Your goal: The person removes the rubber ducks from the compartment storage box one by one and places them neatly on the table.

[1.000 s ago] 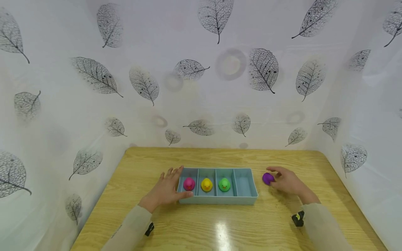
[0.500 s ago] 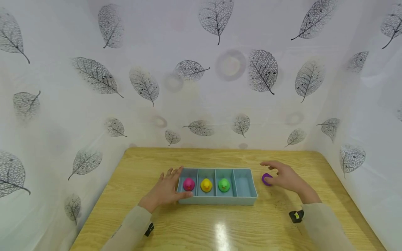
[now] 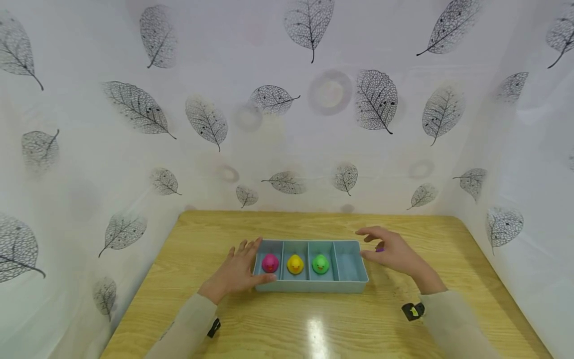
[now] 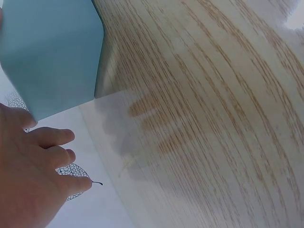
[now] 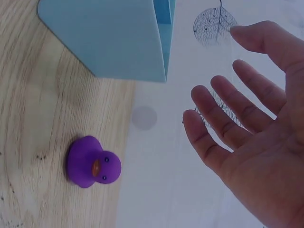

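Head view, left hand (image 3: pixel 235 273) splayed against blue tray (image 3: pixel 314 286), right of it unclenched right hand (image 3: pixel 394 253), purple duck (image 5: pixel 88 162)

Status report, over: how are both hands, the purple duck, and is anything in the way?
Left hand touches tray; right hand holds nothing. Purple duck on table, outside tray. Tray's end wall stands between duck and vacant slot.

White glare on the table (image 3: pixel 260 326)

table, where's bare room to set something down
The table is bare in front of the tray, between the sleeves, and behind it, toward the backdrop. Crowded: both tray ends, by the left hand, right hand and purple duck.
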### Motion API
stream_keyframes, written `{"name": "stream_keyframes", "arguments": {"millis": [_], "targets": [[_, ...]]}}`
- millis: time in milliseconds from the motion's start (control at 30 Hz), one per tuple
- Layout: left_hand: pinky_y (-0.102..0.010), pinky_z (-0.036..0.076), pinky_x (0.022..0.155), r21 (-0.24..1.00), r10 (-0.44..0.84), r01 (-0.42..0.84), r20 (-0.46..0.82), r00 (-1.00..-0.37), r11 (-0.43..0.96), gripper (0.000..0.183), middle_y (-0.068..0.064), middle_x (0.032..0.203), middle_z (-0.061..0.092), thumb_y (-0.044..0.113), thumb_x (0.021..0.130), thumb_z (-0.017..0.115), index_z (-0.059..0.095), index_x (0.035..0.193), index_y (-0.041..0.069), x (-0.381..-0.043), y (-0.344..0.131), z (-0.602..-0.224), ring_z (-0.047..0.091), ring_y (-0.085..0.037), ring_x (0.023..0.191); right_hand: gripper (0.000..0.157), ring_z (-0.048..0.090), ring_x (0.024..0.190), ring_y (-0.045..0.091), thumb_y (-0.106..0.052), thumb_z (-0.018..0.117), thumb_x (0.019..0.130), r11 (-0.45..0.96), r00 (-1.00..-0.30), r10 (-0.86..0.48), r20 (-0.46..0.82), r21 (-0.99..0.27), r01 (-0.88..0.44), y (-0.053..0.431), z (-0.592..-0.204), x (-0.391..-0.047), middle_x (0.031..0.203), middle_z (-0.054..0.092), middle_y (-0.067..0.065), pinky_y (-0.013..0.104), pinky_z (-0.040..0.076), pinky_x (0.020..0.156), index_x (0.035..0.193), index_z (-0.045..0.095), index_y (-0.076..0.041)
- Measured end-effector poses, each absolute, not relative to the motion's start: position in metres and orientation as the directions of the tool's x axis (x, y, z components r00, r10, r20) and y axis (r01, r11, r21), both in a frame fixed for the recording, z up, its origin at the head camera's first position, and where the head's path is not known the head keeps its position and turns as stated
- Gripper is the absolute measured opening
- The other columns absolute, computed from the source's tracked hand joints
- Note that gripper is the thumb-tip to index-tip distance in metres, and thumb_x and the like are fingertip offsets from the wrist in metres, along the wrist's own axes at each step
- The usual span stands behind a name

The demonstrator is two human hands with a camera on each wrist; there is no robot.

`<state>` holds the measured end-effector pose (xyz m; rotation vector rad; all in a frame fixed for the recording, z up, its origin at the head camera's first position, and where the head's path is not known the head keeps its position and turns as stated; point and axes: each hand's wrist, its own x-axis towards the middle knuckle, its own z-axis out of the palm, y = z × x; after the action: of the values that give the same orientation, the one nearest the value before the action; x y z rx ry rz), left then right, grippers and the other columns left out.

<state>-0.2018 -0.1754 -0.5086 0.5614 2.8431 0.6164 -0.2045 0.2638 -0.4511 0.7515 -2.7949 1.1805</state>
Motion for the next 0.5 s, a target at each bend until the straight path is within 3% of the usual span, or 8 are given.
{"name": "stream_keyframes", "arguments": {"millis": [200,500], "targets": [[-0.072,0.011,0.128,0.43,0.395,0.323,-0.086,-0.915,0.843,0.117,-0.021,0.172,0.029,0.081,0.088,0.062,0.015,0.171,0.013,-0.202,-0.175,-0.509,0.019,-0.049,0.161,0.054,0.067,0.114,0.039,-0.018,0.08,0.094,0.578,-0.874,-0.445,0.195,-0.683,-0.447,0.252,-0.455,-0.204,0.139,0.068,0.013,0.033,0.058,0.082,0.143,0.062,-0.007],[-0.071,0.009,0.129,0.434,0.391,0.315,-0.094,-0.916,0.844,0.117,-0.019,0.173,0.028,0.081,0.088,0.061,0.013,0.171,0.014,-0.202,-0.176,-0.51,0.017,-0.048,0.161,0.059,0.065,0.114,0.037,-0.019,0.082,0.093,0.543,-0.858,-0.484,0.17,-0.711,-0.447,0.235,-0.461,-0.203,0.141,0.066,0.016,0.04,0.056,0.085,0.146,0.059,-0.006]]}}
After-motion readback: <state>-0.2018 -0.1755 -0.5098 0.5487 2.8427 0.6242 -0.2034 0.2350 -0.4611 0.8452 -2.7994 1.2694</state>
